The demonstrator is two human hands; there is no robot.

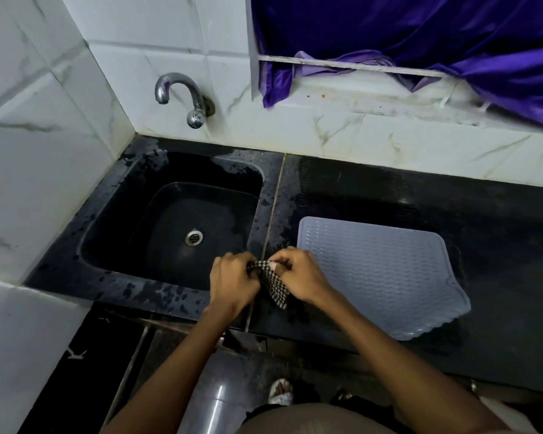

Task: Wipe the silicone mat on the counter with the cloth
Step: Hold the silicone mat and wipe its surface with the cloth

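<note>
Both forearms reach up from the bottom of the view to the counter's front edge, where the left hand (232, 281) and the right hand (298, 277) meet over the seam between the sink and the worktop. Each hand has its fingers closed on the cloth (275, 285), a small black-and-white checked piece bunched between them, its loose corner hanging down toward the counter edge. No brand, label or writing can be read anywhere. Just right of the hands lies the silicone mat (380, 274), pale grey-blue with a ribbed wave pattern and rounded corners; its near right corner overhangs the front edge of the black counter (499, 245) and curls slightly. Bare counter stays open behind and to the right of the mat. Left of the hands sits the black sink (107, 227), its rim wet, with a chrome tap (182, 97) on the tiled wall above it.
</note>
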